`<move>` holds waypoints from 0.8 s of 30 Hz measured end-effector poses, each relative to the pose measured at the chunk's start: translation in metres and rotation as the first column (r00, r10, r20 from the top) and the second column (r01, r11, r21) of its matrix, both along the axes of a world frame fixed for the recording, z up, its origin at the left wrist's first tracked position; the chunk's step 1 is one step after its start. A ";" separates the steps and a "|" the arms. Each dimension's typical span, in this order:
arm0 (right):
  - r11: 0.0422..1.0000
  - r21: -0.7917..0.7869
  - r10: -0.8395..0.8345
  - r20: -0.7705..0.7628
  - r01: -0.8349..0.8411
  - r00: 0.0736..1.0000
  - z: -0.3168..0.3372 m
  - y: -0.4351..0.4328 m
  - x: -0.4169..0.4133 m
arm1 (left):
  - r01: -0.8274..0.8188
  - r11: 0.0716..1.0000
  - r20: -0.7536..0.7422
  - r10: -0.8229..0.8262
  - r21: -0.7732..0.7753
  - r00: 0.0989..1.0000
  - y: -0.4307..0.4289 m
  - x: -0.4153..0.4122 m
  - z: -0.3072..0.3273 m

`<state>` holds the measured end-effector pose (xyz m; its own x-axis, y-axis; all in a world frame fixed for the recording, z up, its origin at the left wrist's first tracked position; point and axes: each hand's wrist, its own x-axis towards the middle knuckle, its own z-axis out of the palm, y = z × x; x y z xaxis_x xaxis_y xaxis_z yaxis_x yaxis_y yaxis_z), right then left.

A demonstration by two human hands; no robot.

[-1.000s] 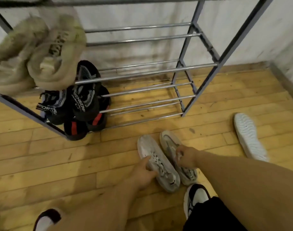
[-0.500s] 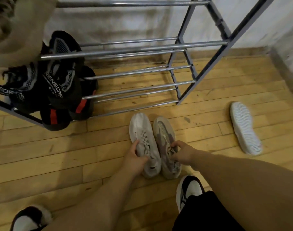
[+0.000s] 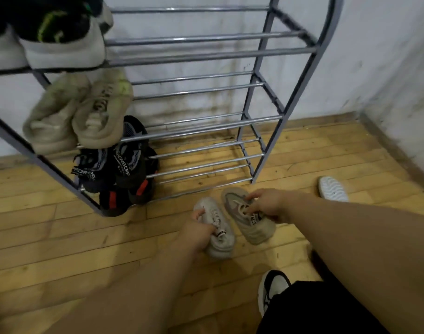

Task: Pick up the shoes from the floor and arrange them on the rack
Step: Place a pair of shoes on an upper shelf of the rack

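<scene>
Two pale grey sneakers are in my hands just in front of the metal shoe rack. My left hand grips the left grey sneaker at its collar. My right hand grips the right grey sneaker by its laces and tongue. Both shoes look lifted a little off the wooden floor, toes toward the rack. A white shoe lies sole-up on the floor at the right, partly behind my right forearm.
On the rack's left side sit a black-and-green pair on top, a beige pair below, then a black pair and a black-and-red pair. The rack's right halves show bare bars. My own black-and-white shoe is at the bottom.
Both hands closed on the grey sneakers and raised them off the floor, the pair drawing apart. My view tilted up, showing more of the rack's upper shelves.
</scene>
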<state>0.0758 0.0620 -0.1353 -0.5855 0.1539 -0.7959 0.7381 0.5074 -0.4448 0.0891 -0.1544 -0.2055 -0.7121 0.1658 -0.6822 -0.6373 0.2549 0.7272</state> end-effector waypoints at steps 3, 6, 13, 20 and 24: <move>0.990 0.021 0.139 -0.012 -0.139 0.990 0.068 0.010 0.006 | 0.063 0.998 -0.054 -0.064 -0.015 0.997 -0.002 0.008 0.055; 0.984 0.049 0.171 -0.047 -0.169 0.984 0.122 0.019 0.013 | 0.114 0.993 -0.119 -0.112 0.006 0.987 -0.009 0.011 0.107; 0.982 -0.186 -0.101 -0.319 0.042 0.942 0.193 0.020 0.047 | 0.162 0.987 -0.272 -0.158 -0.008 0.949 -0.037 0.008 0.215; 0.925 -0.297 -0.357 -0.457 0.239 0.815 0.203 0.024 0.049 | 0.153 0.988 -0.431 -0.139 -0.002 0.892 -0.061 0.014 0.267; 0.889 -0.354 -0.445 -0.515 0.291 0.733 0.189 0.018 0.033 | 0.095 0.995 -0.457 -0.083 0.004 0.885 -0.069 0.007 0.263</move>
<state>0.1092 0.0796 0.0535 -0.8737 0.3106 -0.3744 0.4150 0.0741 -0.9068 0.0964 -0.2239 0.0572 -0.9252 0.2560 -0.2802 -0.2092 0.2721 0.9392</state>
